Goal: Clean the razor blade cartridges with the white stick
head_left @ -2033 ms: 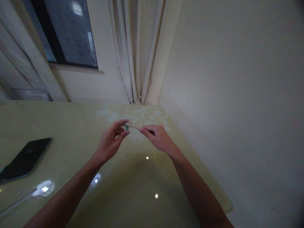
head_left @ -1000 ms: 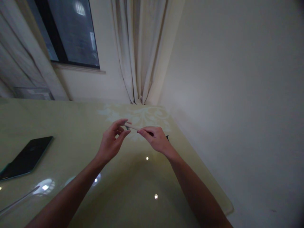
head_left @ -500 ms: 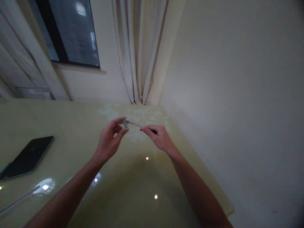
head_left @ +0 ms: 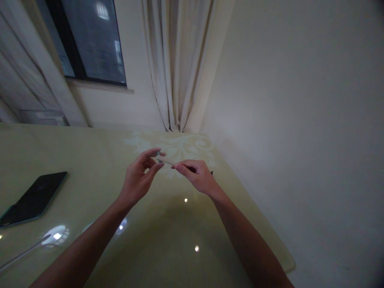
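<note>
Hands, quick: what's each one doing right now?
Left hand: fingertips pinch the end of a thin pale stick.
Right hand: closed around the stick's other end.

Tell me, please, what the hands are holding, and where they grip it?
A thin pale stick: left hand pinches its far tip, right hand its near part.

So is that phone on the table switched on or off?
Its screen is dark. The phone lies flat on the table, away from both hands; whether it is off or only asleep cannot be told.
</note>
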Demonstrator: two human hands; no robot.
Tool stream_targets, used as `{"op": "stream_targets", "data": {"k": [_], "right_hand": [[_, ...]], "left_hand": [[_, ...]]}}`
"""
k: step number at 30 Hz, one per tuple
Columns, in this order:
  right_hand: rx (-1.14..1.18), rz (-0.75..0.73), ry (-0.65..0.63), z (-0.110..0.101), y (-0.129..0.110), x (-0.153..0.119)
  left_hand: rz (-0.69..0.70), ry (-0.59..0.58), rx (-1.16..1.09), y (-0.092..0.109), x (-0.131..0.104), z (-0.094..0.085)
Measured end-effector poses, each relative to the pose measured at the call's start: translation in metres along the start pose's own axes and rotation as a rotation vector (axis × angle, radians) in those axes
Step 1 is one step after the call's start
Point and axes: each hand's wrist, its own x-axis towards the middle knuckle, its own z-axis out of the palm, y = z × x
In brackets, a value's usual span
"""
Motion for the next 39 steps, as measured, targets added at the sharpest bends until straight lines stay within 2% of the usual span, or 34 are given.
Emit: {"op": "stream_targets", "data": {"k": [3,7,13,18,21,28,34,39], "right_hand": [[-0.014,-0.013,-0.011,0.001,0.0,0.0],[-0.03,0.028,0.045,-0.001,0.002,0.001],[-0.011,-0.018,0.018,0.0,0.0,0.0],[-0.033,0.013,0.078,-0.002,0.001,0.001],[-0.042,0.003,0.067,-0.001,-0.002,0.0],[-0.116,-0.029,0.124,-0.001,0.001,0.001],[-0.135,-0.022,0.063,-0.001,-0.001,0.001],[-0.221,-0.01,0.108,-0.004,0.003,0.002]], "left_hand": [[0.018,0.004,-0.022,0.003,0.0,0.0],[-0.009,0.028,0.012,0.005,0.001,0.0],[0.021,-0.005,-0.001,0.004,-0.001,0.0],[0.005,-0.016,0.017,0.001,-0.001,0.0],[0.0,-0.047,0.011,0.002,-0.001,0.001],[-0.001,-0.034,0.023,0.003,-0.002,0.001],[-0.008,-0.069,0.023,0.002,0.0,0.001],[-0.015,-0.083,0.047,-0.004,0.002,-0.001]]}}
